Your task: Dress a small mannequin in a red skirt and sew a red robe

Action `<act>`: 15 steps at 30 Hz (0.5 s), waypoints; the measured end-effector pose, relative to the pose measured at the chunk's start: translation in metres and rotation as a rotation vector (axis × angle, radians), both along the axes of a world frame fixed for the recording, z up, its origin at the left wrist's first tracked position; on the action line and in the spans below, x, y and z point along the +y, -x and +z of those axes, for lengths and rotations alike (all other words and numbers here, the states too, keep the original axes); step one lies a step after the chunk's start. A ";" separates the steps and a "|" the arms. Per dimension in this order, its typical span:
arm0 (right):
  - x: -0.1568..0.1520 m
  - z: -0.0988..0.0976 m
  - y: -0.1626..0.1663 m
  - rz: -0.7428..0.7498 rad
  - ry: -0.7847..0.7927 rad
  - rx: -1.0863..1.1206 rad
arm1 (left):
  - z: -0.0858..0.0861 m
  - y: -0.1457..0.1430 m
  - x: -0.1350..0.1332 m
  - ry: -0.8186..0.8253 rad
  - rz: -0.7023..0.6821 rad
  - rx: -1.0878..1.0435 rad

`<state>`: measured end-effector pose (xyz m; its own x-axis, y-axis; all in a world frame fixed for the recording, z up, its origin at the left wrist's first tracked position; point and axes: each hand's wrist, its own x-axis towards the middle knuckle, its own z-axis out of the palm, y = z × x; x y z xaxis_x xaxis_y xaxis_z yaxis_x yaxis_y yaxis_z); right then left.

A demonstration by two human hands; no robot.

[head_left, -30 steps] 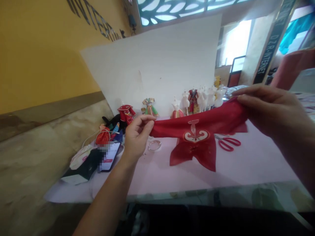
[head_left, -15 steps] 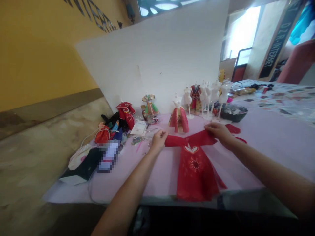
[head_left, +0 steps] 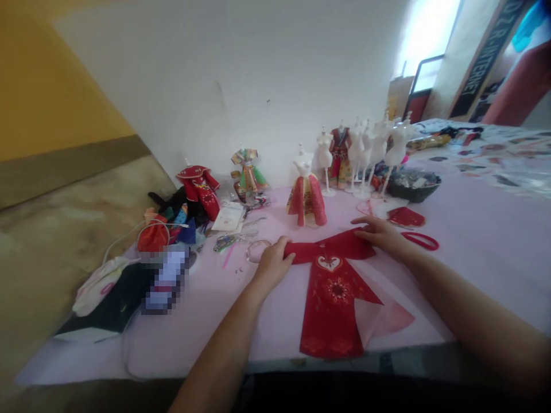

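Observation:
A small red robe (head_left: 333, 292) with a white heart emblem and gold embroidery lies flat on the pink table cover (head_left: 473, 246), sleeves spread to either side. My left hand (head_left: 272, 265) is closed on the end of the left sleeve, thumb on the cloth. My right hand (head_left: 379, 232) lies on the right sleeve with fingers stretched flat. A pale pink lining piece (head_left: 385, 316) sticks out from under the robe's right hem.
Behind the robe stands a mannequin in a red-gold skirt (head_left: 306, 198), with several white mannequins (head_left: 365, 150) and a dark bowl (head_left: 415, 184) further right. Red scissors (head_left: 420, 240) and a red scrap (head_left: 405, 217) lie right. A tape ring (head_left: 257, 250), costumes (head_left: 200, 184) and a phone (head_left: 166, 278) lie left.
The robe, held up in the air by both sleeves a second ago, has been lowered and spread on the table. Both hands now rest on its sleeves, and the view has dipped closer.

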<state>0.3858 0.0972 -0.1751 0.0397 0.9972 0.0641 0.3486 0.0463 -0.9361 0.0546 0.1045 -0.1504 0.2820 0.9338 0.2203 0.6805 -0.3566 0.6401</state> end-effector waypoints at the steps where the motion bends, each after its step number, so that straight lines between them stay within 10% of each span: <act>1: -0.001 0.001 0.000 0.006 0.000 0.024 | 0.002 0.000 -0.003 -0.007 -0.012 0.047; 15: 0.000 0.009 0.006 -0.198 0.126 0.475 | 0.006 -0.006 0.000 0.187 0.078 -0.536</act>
